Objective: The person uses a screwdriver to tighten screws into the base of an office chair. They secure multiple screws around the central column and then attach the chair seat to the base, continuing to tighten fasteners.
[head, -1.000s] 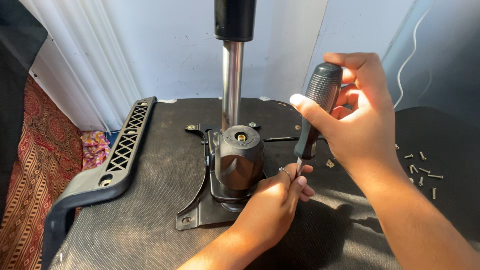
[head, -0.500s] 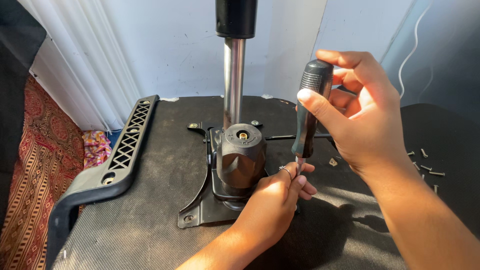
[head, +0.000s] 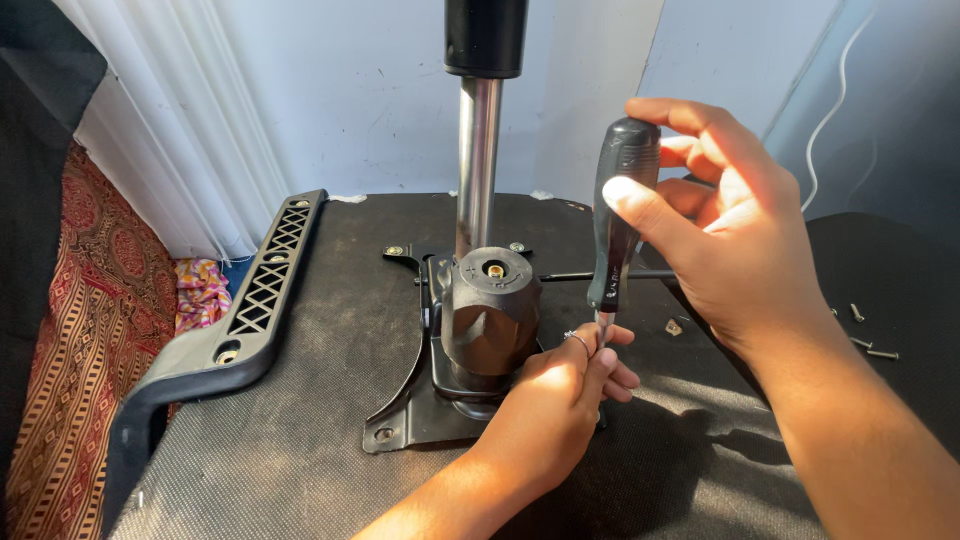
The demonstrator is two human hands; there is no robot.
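1. The right hand (head: 735,235) is wrapped around the black handle of a screwdriver (head: 618,215), held upright.
2. The left hand (head: 560,395) pinches the screwdriver's shaft low down, fingers closed around it.
3. The tip stands just right of the black mechanism housing (head: 490,310) on the metal base plate (head: 405,420).
4. Loose screws (head: 870,335) lie far right.

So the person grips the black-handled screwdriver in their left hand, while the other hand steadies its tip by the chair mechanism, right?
Not quite. The head view shows the right hand gripping the black-handled screwdriver; the left hand steadies its tip beside the chair mechanism. The rest is right.
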